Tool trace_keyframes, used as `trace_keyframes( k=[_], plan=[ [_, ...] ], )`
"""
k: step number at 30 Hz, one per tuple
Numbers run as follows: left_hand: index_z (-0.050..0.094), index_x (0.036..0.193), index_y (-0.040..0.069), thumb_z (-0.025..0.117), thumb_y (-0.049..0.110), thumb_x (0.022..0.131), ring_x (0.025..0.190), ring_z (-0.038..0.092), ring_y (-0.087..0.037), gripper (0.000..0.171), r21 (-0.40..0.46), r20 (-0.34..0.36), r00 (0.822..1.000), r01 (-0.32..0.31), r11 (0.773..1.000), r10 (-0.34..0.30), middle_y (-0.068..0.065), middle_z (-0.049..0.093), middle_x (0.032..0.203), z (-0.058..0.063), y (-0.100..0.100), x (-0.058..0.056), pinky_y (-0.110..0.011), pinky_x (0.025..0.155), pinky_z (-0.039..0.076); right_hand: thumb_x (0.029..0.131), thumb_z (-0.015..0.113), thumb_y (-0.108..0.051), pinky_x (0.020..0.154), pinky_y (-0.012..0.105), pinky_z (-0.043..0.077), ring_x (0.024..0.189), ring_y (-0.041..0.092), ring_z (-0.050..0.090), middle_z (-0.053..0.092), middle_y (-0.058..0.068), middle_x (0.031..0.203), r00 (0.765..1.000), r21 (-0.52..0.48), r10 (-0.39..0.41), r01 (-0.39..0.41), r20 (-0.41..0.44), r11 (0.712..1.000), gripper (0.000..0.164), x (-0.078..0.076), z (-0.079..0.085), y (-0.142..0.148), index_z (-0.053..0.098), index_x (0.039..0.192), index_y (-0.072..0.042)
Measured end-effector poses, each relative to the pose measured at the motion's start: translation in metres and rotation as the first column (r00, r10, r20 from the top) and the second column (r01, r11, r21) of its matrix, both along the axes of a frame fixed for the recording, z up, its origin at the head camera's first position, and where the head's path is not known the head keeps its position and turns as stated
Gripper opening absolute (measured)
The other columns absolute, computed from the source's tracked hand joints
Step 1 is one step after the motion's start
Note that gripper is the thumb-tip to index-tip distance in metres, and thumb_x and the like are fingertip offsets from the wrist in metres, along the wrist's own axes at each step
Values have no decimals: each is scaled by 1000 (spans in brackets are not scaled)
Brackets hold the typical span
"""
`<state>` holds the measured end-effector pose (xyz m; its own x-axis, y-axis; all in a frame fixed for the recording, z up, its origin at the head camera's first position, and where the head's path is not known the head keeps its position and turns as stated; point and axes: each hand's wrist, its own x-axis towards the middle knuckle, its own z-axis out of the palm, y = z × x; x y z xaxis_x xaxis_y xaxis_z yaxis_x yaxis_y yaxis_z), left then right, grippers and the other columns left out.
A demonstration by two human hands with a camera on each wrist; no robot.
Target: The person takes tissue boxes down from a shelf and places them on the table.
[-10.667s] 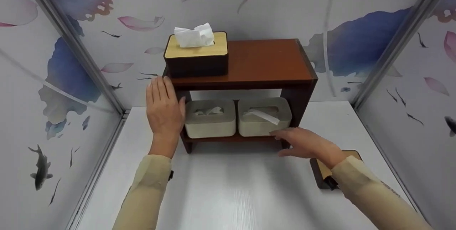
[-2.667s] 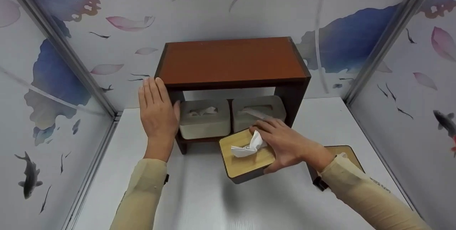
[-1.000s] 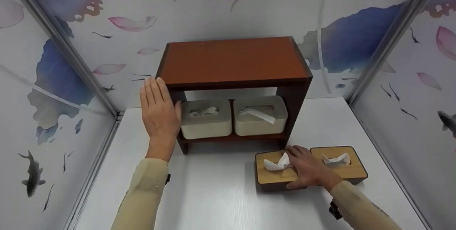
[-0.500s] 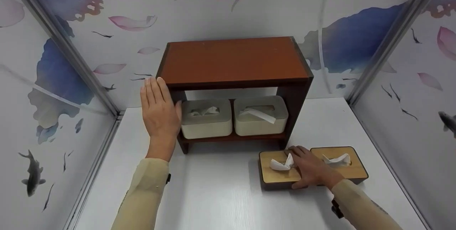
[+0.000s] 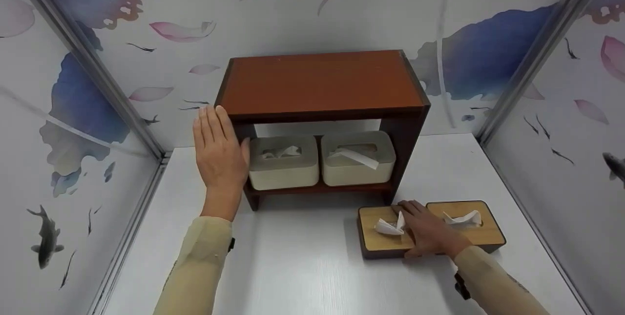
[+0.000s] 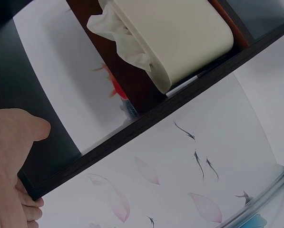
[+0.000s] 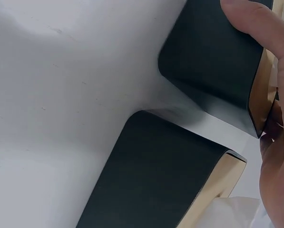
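Right hand (image 5: pixel 429 231) grips dark tissue box (image 5: pixel 383 239) w/ thumb; left hand (image 5: pixel 219 154) flat vs shelf (image 5: pixel 322 85); no readable labels.

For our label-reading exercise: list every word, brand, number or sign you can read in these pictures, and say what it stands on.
None: no readable text shows in any view.
Dark tissue boxes with wooden lids, the first gripped by the right hand: no label visible.
White tissue boxes: plain.
Brown shelf, with the left hand flat against its side: unmarked.
Wall panels: only painted petals and fish, no writing.
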<state>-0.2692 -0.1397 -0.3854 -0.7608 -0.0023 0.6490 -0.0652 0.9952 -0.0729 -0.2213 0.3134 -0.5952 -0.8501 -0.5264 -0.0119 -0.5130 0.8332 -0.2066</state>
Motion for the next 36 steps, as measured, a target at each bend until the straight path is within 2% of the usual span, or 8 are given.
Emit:
trace_keyframes(
  k=[5,13,18,22,29,33,36],
  plan=[
    [20,153,-4,59,43,95,148,26,-34,85,4,3,1000,0,1000,0,-23,27,158,0,0,0,-42,124,21,55,87,-61,107,54,41,139,35,35,39,17,150,1000,1,-4,4,15,1000,124,-1,-2,1,32,151,-6],
    [18,153,-4,58,44,95,149,25,-34,85,15,27,1000,1,1000,-2,-23,25,158,1,1,1,-42,124,20,52,89,-60,106,55,42,137,37,38,42,19,148,999,-27,21,-22,-39,999,124,-2,-5,6,36,148,-2],
    [19,153,-4,58,44,95,149,26,-33,84,0,12,1000,-11,1000,11,-23,27,158,1,1,1,-41,124,20,51,90,-59,103,53,44,137,36,38,42,18,147,998,-20,21,-23,-55,1000,124,-1,-6,7,36,147,-1],
    [20,153,-4,58,45,96,148,28,-33,84,-25,5,1000,-28,999,28,-22,29,157,0,1,1,-41,124,20,51,88,-63,104,55,44,140,37,34,38,18,150,1000,-6,-1,0,-8,1000,127,2,-3,8,34,149,-3],
    [20,153,-4,58,44,95,148,27,-34,84,-12,7,1000,-17,1000,17,-23,28,158,0,1,0,-41,124,21,55,86,-63,114,62,30,145,46,23,25,24,158,987,-4,-62,64,149,998,129,5,10,7,27,152,-1],
    [19,153,-4,58,44,95,149,26,-34,85,-7,14,1000,-13,1000,14,-23,26,158,1,0,0,-41,124,20,61,82,-64,115,63,26,145,48,22,24,26,158,980,-33,-81,88,184,996,123,4,13,4,28,151,0],
    [18,153,-4,58,44,95,149,25,-34,85,-11,16,1000,-12,1000,12,-23,26,158,1,0,0,-41,124,20,65,78,-67,115,62,27,145,46,25,27,24,157,980,-65,-92,105,177,992,119,0,14,2,28,152,-1]
  ],
)
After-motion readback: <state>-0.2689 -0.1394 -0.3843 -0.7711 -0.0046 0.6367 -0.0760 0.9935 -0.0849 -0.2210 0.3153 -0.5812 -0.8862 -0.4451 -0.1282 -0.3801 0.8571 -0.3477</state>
